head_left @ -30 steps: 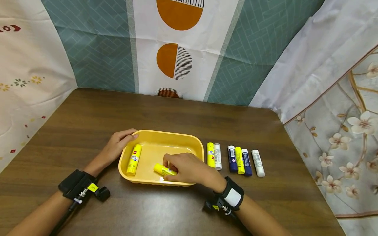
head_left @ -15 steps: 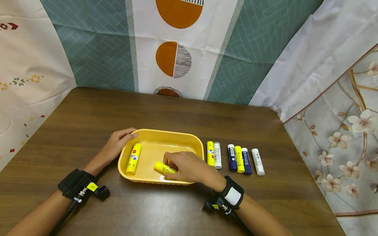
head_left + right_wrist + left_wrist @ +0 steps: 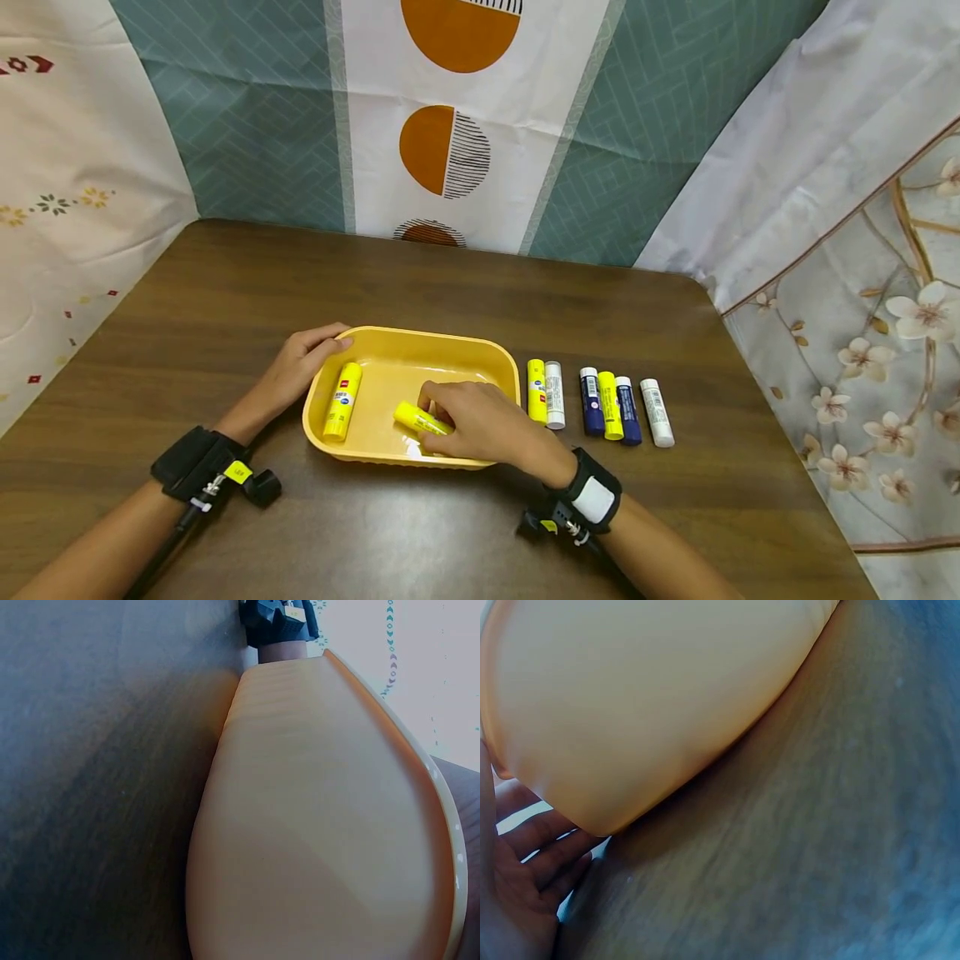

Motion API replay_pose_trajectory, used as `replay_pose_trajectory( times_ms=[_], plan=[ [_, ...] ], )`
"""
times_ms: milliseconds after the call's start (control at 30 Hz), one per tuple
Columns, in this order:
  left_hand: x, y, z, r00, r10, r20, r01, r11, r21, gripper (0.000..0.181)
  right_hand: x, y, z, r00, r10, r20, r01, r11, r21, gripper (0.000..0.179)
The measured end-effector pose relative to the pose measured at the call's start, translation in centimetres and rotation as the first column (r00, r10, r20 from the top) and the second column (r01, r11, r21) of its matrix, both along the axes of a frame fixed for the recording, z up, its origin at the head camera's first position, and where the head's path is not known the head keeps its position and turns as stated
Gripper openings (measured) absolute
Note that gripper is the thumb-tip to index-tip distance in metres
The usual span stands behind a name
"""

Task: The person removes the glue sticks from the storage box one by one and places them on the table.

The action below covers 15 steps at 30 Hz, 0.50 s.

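A yellow plastic tray [image 3: 420, 338] stands on the table. My left hand [image 3: 298, 365] grips its left end, thumb over the rim and fingers against the outside. In the left wrist view the fingers [image 3: 551, 851] lie along the tray's outer wall. Over the tray's right half, my right hand [image 3: 480, 421] pinches a yellow glue stick [image 3: 422, 418] between thumb and fingers; the stick's right end is partly hidden. Another yellow glue stick [image 3: 342, 402] lies at the tray's left end. The right wrist view shows only the tray's outer wall [image 3: 307, 802], which hides that hand.
Right of the tray lie a yellow glue stick [image 3: 537, 392] and a white one [image 3: 554, 395]. Farther right are a dark blue stick [image 3: 592, 402], a yellow one [image 3: 611, 406], another dark blue one [image 3: 628, 411] and a white one [image 3: 657, 413]. Cloths hang behind the table.
The pinched glue stick and my right hand have shifted slightly toward the tray's far side, and the stick's slant is a little steeper. My left hand keeps its hold on the tray.
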<state>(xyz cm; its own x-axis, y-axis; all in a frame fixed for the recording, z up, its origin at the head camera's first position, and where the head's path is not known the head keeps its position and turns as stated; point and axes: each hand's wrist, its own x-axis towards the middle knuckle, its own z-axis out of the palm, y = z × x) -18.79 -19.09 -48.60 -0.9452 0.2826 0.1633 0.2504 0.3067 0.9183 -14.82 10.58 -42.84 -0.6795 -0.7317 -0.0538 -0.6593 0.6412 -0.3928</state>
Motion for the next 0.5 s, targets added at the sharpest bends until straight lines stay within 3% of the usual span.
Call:
replay_pose_trajectory(
  times_ms=[500],
  plan=[
    [-0.02, 0.19, 0.0, 1.0, -0.007, 0.01, 0.007, 1.0, 0.009, 0.034, -0.08, 0.14, -0.19, 1.0, -0.017, -0.007, 0.017, 1.0, -0.01, 0.025]
  ],
)
